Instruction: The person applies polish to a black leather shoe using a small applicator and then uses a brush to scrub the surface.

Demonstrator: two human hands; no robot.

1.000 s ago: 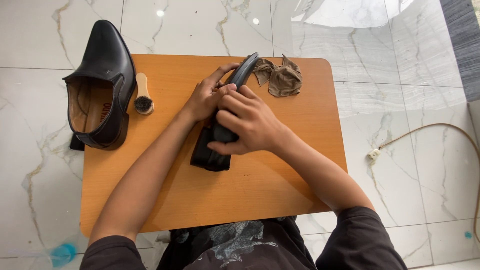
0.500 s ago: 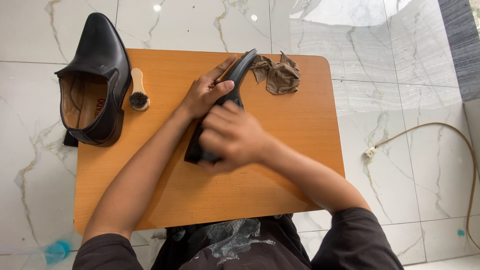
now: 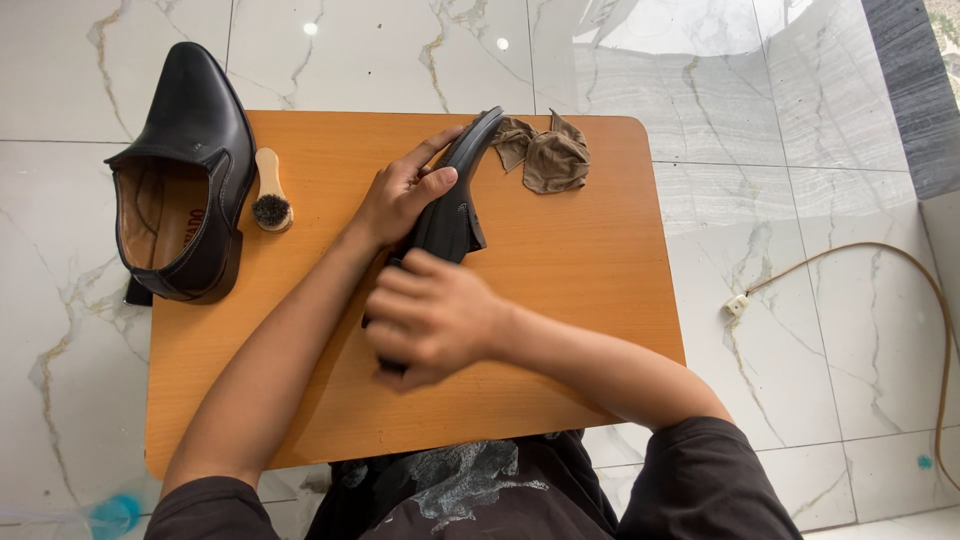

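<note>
Mid-job: left hand (image 3: 400, 195) has a closed grip on the black shoe (image 3: 452, 215) tilted over the counter (image 3: 580, 290), right hand (image 3: 430, 320) fisted at its heel end, contents hidden; second shoe (image 3: 185, 170) and small brush (image 3: 270, 195) lie untouched.

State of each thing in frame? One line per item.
left hand: gripping the toe end of the held shoe
right hand: closed over its heel end, blurred
held shoe: on its side, sole showing
second shoe: upright, overhanging the table edge
brush: lying on its side
brown cloth: crumpled
</note>
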